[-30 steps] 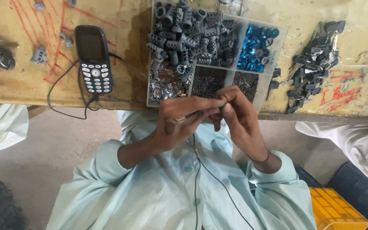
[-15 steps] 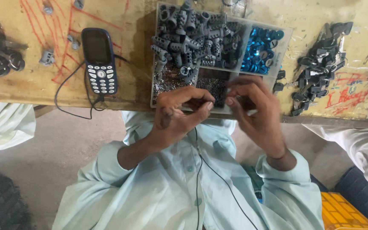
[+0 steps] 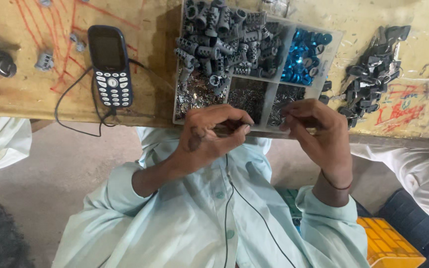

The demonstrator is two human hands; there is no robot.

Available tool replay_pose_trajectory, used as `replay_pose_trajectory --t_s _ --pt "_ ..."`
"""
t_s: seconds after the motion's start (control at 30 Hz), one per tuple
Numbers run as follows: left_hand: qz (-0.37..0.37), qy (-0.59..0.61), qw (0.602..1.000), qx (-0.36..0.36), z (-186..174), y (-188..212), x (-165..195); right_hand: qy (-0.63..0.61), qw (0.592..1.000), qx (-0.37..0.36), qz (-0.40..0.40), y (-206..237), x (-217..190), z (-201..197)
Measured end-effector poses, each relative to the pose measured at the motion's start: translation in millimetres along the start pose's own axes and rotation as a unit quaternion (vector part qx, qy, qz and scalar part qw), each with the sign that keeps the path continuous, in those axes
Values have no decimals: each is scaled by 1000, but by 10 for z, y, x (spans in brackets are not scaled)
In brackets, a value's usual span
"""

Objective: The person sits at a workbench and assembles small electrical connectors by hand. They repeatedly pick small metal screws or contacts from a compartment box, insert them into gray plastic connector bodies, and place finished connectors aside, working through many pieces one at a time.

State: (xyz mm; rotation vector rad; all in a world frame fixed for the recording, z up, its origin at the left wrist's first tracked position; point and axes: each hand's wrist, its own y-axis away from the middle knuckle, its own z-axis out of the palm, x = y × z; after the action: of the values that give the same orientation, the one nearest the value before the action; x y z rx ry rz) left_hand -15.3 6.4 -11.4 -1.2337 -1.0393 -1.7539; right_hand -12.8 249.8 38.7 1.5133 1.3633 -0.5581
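Below tray (image 3: 329, 47) edge: hands now parted. Left hand (image 3: 209, 136) pinches small part, hard to make out; right hand (image 3: 319, 131) drawn aside beside small-metal compartment, fingertips pinched, contents unclear.

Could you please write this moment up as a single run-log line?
left hand: pinching small part, unclear | right hand: fingers curled at compartment tray edge | phone: on bench

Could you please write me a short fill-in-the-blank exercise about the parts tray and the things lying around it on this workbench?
1. The divided parts tray keeps its ____ coloured rings in one compartment.
2. The mobile phone lies on the wooden workbench, to the ____ of the tray in the picture.
3. The grey plastic pieces fill the tray's ____ compartment.

Missing words: blue; left; largest
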Motion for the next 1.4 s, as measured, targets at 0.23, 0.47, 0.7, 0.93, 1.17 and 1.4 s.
replay_pose_trajectory --t_s 0.23,0.47,0.7,0.93,1.17,1.4 --pt "-129 246 960 -12 140 -38 -69 61 943 153 -289 93 63 551" --pt "-129 238 961 -54 60 -27 -102 -42 978 119 -168 260 125 511" --pt "-134 264 953 -62 48 -35 -93 -137 974 126 -132 265 141 605" --pt "-106 270 957 -26 74 19 -34 -94 969 138 -182 256 236 648" --pt "7 88 996 27 47 34 138 5 956 182 -229 184 220 709" --pt "34 -35 999 -18 -155 -9 187 121 913 36 -389 12 170 441"
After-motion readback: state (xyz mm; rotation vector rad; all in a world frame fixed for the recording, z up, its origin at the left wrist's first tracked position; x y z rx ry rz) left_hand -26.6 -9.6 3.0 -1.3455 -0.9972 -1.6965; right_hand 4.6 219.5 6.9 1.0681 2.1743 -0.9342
